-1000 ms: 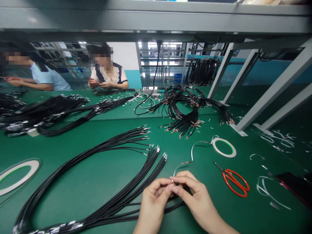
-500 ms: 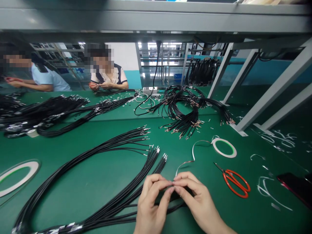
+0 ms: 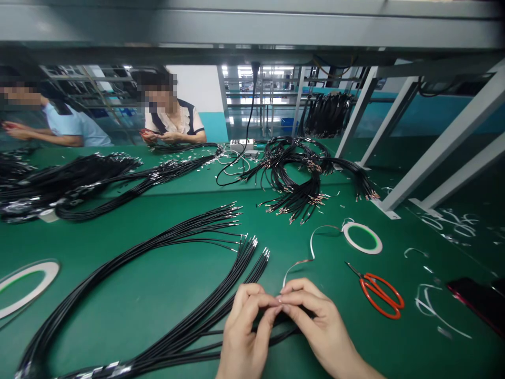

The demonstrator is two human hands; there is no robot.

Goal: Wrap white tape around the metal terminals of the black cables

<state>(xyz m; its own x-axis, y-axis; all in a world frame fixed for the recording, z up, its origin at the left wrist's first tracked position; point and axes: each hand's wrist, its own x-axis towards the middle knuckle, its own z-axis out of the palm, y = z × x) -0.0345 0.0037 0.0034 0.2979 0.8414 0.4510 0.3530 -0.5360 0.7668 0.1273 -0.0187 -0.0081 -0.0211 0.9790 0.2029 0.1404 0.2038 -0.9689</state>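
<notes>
My left hand and my right hand meet fingertip to fingertip in a pinch above the green bench. A thin white tape strip runs into the pinch from its roll. Between and below the fingers pass black cables; the fingers largely hide the cable end pinched there. Left of my hands, a bundle of black cables lies in a wide loop, its metal-tipped ends fanned out. Orange-handled scissors rest to the right of my right hand.
Another tape roll lies at the left edge. Coiled cables and a power strip sit farther back. Tape scraps and a dark phone-like object are at right. Metal legs stand on the bench. Two people sit opposite.
The view has shifted slightly. My hands keep their pinch at nearly the same place, with only small finger movement and the tape strip still between them.
</notes>
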